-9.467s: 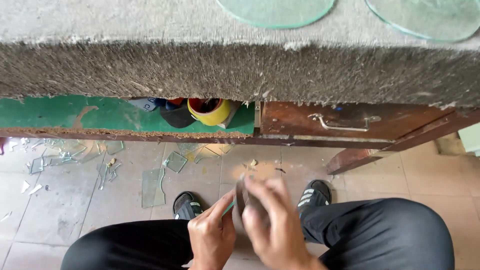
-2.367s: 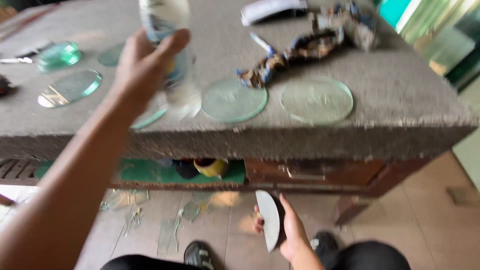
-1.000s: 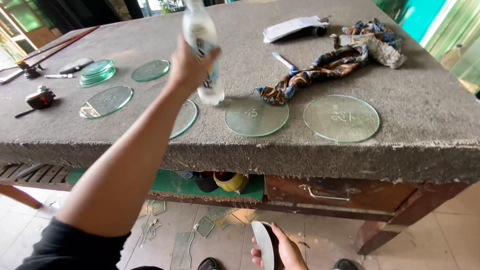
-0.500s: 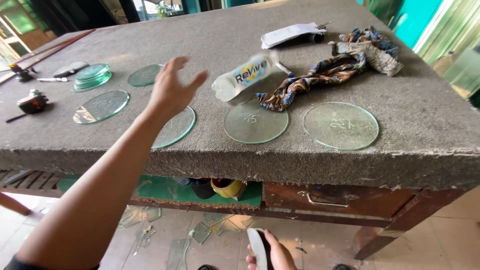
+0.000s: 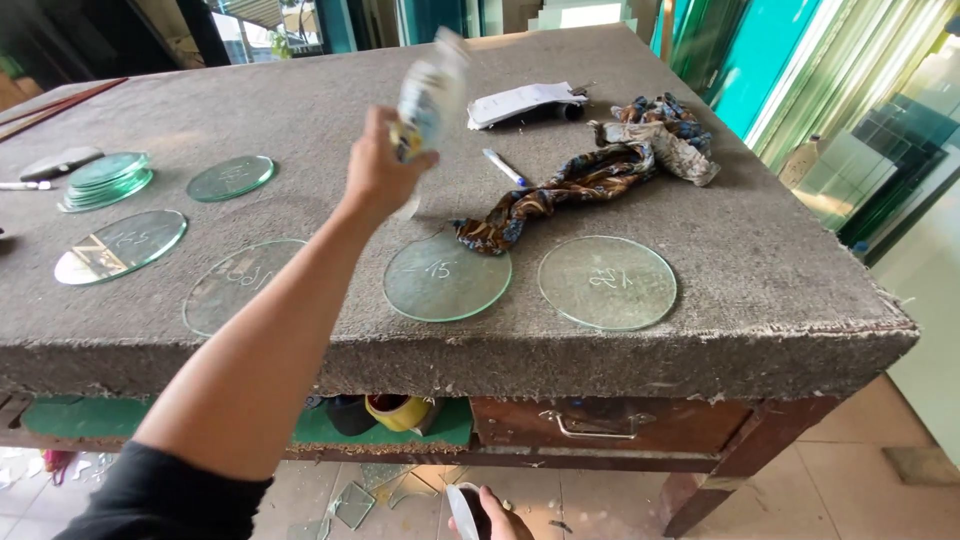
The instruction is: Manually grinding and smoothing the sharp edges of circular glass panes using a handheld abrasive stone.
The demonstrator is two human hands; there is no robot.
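Note:
My left hand (image 5: 378,172) is raised over the carpeted table (image 5: 780,300) and grips the lower end of a clear plastic bottle (image 5: 430,90), which stands nearly upright and is blurred by motion. Under the hand lies a round glass disc (image 5: 447,277), with a second disc (image 5: 607,281) to its right and a third (image 5: 240,285) to its left. My right hand (image 5: 495,513) is low, beneath the table's front edge, holding a small curved piece of glass (image 5: 461,510) edge-on.
A patterned rag (image 5: 590,170), a pen (image 5: 504,167) and folded papers (image 5: 522,102) lie toward the back of the table. A stack of glass discs (image 5: 105,180) sits at far left. Broken glass shards (image 5: 355,503) litter the tiled floor. Green glass sheets (image 5: 800,80) lean at the right.
The bottle, which was tipped sideways above the table half a second ago, is now gripped in my left hand and lifted upright. My right hand stays low with the glass piece.

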